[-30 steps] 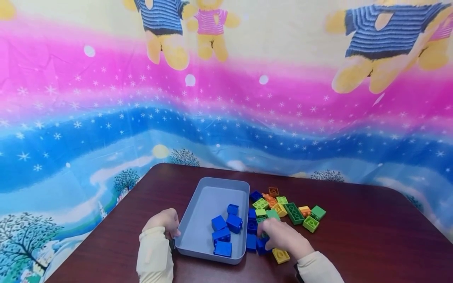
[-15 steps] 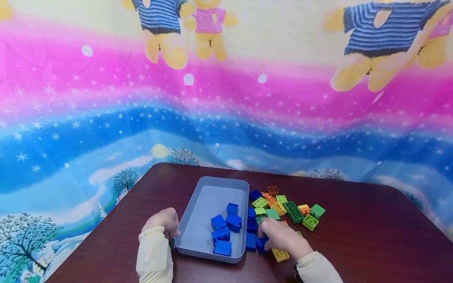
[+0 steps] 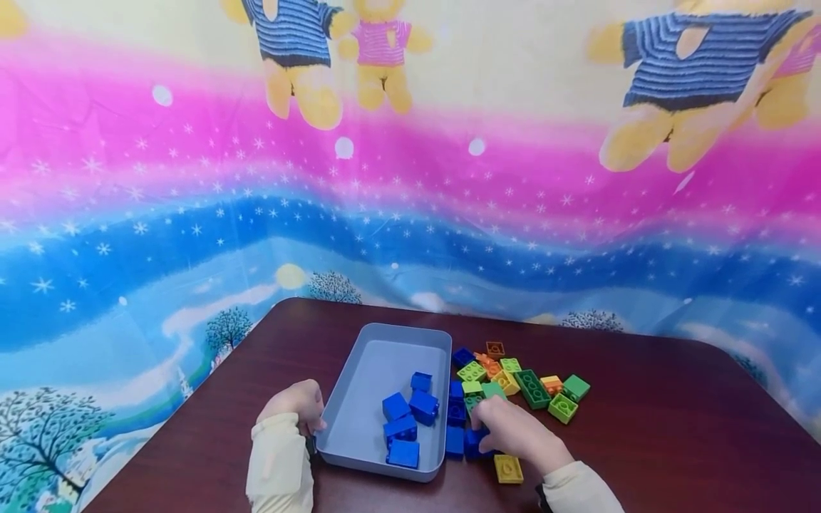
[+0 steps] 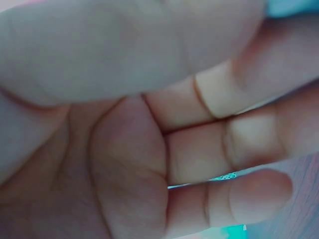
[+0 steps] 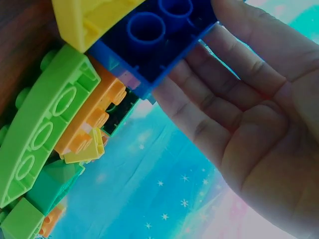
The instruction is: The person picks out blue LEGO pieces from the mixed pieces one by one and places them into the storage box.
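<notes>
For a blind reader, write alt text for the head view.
A person's right hand grips a blue plastic toy brick beside a grey rectangular tray holding several blue bricks, the left hand at its left side. Loose blue, green, yellow and orange bricks lie to the tray's right on a dark reddish-brown table.

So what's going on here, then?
A person is handling toy bricks with bare hands. Their right hand pinches a blue brick beside a grey tray, while their left hand is at the tray's left edge; whether it grips the rim is hard to tell. Only blue pieces lie inside the tray. To its right, a mixed-colour pile, with some blue among it, sits on the table.
</notes>
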Tool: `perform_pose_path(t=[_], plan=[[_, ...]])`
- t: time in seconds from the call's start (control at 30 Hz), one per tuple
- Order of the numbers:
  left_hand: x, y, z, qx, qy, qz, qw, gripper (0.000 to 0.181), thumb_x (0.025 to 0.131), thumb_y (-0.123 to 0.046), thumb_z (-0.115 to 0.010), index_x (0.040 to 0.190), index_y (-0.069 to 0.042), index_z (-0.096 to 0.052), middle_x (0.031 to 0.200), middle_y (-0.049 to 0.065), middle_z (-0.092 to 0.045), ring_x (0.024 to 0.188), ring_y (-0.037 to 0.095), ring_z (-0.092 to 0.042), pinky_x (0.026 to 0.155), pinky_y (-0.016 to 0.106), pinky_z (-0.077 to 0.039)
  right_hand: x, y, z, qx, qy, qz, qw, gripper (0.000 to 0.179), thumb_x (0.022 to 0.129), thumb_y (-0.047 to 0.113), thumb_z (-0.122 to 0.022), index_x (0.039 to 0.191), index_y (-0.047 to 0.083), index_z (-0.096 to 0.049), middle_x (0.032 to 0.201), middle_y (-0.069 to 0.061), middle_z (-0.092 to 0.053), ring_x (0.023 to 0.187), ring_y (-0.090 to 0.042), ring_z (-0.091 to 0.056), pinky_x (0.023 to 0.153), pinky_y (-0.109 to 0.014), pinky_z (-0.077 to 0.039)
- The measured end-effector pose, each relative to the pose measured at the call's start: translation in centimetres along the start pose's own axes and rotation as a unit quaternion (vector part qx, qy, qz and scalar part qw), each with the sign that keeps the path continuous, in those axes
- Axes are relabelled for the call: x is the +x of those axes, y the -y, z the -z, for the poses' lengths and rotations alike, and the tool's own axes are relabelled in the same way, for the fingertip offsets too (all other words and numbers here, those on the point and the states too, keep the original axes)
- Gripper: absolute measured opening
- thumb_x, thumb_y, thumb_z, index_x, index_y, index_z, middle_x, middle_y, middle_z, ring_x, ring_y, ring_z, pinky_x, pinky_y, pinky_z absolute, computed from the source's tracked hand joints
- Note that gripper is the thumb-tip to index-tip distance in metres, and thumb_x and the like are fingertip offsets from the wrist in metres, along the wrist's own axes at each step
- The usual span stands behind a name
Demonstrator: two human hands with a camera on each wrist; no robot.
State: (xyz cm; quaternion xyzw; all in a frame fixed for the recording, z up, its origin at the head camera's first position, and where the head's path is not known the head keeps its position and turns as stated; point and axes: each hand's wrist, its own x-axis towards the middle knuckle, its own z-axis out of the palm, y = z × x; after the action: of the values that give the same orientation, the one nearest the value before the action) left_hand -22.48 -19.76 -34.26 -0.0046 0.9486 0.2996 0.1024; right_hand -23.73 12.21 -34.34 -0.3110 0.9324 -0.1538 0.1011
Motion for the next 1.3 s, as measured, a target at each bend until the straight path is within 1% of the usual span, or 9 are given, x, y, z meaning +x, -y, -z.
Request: perform_pose_path(t=[0.13, 0.33, 0.47, 0.57, 0.63, 0.7, 0.87, 1.1, 1.3], plan=[[0.0, 0.1, -0.1, 0.002, 0.000, 0.000, 1.0000, 0.042, 0.071, 0.009, -0.066, 0.046, -0.011, -0.038, 0.043, 0.002, -0.038, 0.039, 0.014, -0.043, 0.043, 0.026, -0.039, -0.1, -0.2, 0.1, 0.013, -0.009, 0.023, 0.9996, 0.010, 0.070, 0.003, -0.074, 0.076, 0.006, -0.067, 0.068, 0.005, -0.059, 0.059, -0.005, -0.053, 0.055, -0.022, -0.045], [0.1, 0.2, -0.1, 0.003, -0.002, -0.004, 1.0000, 0.043, 0.071, 0.009, -0.065, 0.045, -0.011, -0.038, 0.042, 0.001, -0.037, 0.038, 0.013, -0.042, 0.042, 0.025, -0.038, 0.0, -0.3, 0.4, 0.033, -0.034, 0.052, 0.9975, 0.010, 0.075, 0.007, -0.070, 0.070, 0.010, -0.062, 0.054, 0.010, -0.042, 0.048, -0.002, -0.038, 0.047, -0.019, -0.036], [0.1, 0.2, -0.2, 0.005, -0.005, -0.007, 0.9999, 0.043, 0.070, 0.009, -0.065, 0.044, -0.011, -0.038, 0.041, 0.001, -0.037, 0.038, 0.013, -0.041, 0.041, 0.025, -0.038, -0.1, 0.1, 0.6, 0.019, -0.060, 0.044, 0.9970, 0.005, 0.076, 0.009, -0.069, 0.076, 0.007, -0.065, 0.062, 0.007, -0.052, 0.054, -0.005, -0.047, 0.051, -0.021, -0.040], [0.2, 0.3, -0.2, 0.007, -0.007, -0.010, 0.9999, 0.042, 0.070, 0.009, -0.066, 0.044, -0.010, -0.039, 0.041, 0.001, -0.038, 0.038, 0.013, -0.042, 0.042, 0.026, -0.039, -0.2, 0.5, 0.7, 0.002, -0.088, 0.023, 0.9959, 0.010, 0.076, 0.010, -0.069, 0.084, 0.005, -0.067, 0.076, 0.000, -0.062, 0.067, -0.012, -0.057, 0.059, -0.027, -0.047], [0.1, 0.3, -0.2, 0.009, -0.009, -0.012, 0.9998, 0.041, 0.069, 0.009, -0.067, 0.045, -0.010, -0.040, 0.042, 0.002, -0.039, 0.039, 0.013, -0.043, 0.042, 0.027, -0.040, -0.2, 0.9, 0.8, -0.012, -0.109, 0.010, 0.9939, 0.013, 0.075, 0.010, -0.070, 0.087, 0.005, -0.067, 0.081, -0.003, -0.064, 0.073, -0.016, -0.060, 0.063, -0.030, -0.049], [0.1, 0.3, -0.2, 0.009, -0.010, -0.012, 0.9998, 0.041, 0.069, 0.009, -0.067, 0.045, -0.010, -0.040, 0.042, 0.002, -0.039, 0.039, 0.014, -0.043, 0.042, 0.027, -0.040, -0.1, 1.3, 0.9, -0.024, -0.130, 0.003, 0.9912, 0.013, 0.075, 0.011, -0.070, 0.086, 0.005, -0.067, 0.081, -0.004, -0.064, 0.073, -0.017, -0.060, 0.064, -0.033, -0.049], [0.1, 0.2, -0.2, 0.010, -0.010, -0.011, 0.9998, 0.041, 0.069, 0.009, -0.067, 0.045, -0.009, -0.040, 0.042, 0.002, -0.040, 0.039, 0.014, -0.044, 0.042, 0.027, -0.040, 0.4, 2.4, 0.8, -0.050, -0.174, -0.010, 0.9834, 0.012, 0.075, 0.014, -0.071, 0.084, 0.008, -0.068, 0.079, 0.000, -0.062, 0.070, -0.015, -0.058, 0.061, -0.030, -0.048], [0.2, 0.2, -0.2, 0.011, -0.008, -0.016, 0.9998, 0.039, 0.069, 0.010, -0.066, 0.045, -0.008, -0.041, 0.043, 0.003, -0.043, 0.041, 0.015, -0.047, 0.043, 0.027, -0.041, 1.4, 4.1, 0.3, -0.064, -0.226, 0.025, 0.9717, 0.007, 0.077, 0.017, -0.069, 0.078, 0.011, -0.065, 0.070, 0.006, -0.053, 0.061, -0.008, -0.049, 0.051, -0.021, -0.041], [0.2, 0.2, -0.2, 0.009, -0.009, -0.018, 0.9998, 0.041, 0.069, 0.009, -0.066, 0.045, -0.009, -0.040, 0.042, 0.003, -0.042, 0.041, 0.015, -0.047, 0.044, 0.027, -0.042, 2.5, 6.2, -0.4, -0.071, -0.255, 0.065, 0.9620, 0.014, 0.079, 0.019, -0.067, 0.086, 0.007, -0.067, 0.078, 0.000, -0.059, 0.072, -0.013, -0.055, 0.058, -0.024, -0.046]])
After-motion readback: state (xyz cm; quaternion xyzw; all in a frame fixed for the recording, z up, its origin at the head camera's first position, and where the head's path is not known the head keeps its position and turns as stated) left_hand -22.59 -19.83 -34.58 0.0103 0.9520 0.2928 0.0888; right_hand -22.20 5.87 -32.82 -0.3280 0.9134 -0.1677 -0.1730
